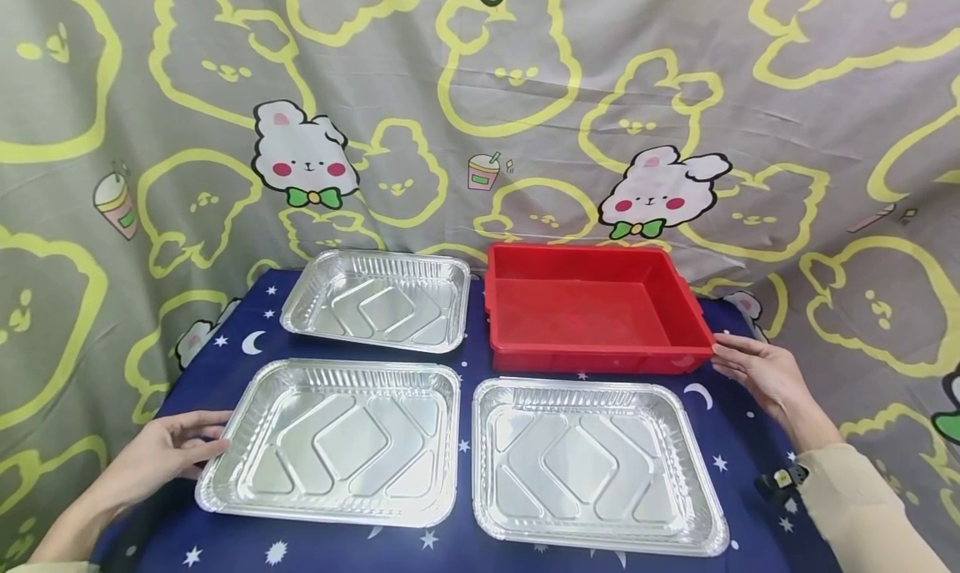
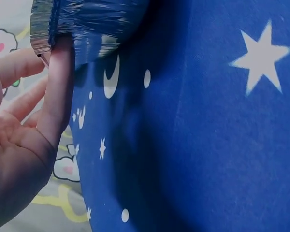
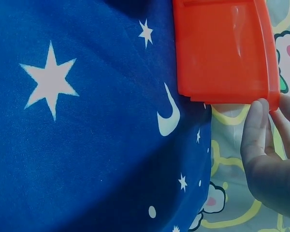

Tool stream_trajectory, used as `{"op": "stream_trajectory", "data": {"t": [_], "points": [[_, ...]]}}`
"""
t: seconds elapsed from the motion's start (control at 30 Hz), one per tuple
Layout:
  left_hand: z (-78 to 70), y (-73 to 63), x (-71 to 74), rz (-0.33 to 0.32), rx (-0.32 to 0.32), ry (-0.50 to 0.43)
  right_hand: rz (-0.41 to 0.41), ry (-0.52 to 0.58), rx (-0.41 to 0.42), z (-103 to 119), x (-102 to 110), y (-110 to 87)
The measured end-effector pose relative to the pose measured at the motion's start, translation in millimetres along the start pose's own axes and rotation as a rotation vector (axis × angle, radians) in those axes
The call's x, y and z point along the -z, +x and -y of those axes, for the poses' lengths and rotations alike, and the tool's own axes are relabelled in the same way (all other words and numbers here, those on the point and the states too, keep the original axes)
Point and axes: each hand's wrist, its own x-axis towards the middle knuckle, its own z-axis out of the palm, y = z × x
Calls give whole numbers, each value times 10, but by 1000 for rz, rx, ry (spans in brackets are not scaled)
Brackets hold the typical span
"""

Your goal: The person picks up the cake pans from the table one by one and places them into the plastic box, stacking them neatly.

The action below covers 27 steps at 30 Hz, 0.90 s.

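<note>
At the front left, my left hand (image 1: 168, 448) grips the left rim of a shiny foil tray (image 1: 347, 439). The left wrist view shows the thumb and fingers on either side of that crimped foil edge (image 2: 94, 29). My right hand (image 1: 768, 383) pinches the near right corner of a red plastic tray (image 1: 577, 314) at the back right. In the right wrist view, the thumb lies against the red rim (image 3: 273, 63) with fingers on its other side. A second foil tray (image 1: 585, 464) lies front right; a third foil tray (image 1: 378, 306) lies back left.
A dark blue cloth (image 1: 168, 548) with white stars and moons covers the table. Behind it hangs a grey curtain (image 1: 420, 47) with a rabbit pattern. A small black strap piece (image 1: 782, 480) is at the right sleeve. Narrow gaps separate the trays.
</note>
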Motion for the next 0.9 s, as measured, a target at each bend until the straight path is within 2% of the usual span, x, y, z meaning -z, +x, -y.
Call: {"op": "stream_trajectory", "data": {"t": [0.3,0.6,0.77,0.9], "points": [[-7,-13,-18,28,-12,-53,-13,1,0,2,-28,-11],[-20,-51,-22,-45,-45,-80,-14,4,-15,12,-18,-20],[-49,-59,-10,-54,-70,-114,-14,-3,-23,19,-21,-21],[-76,-55,6,-41,-100,-176,-12,-11,-21,24,-28,-23]]}}
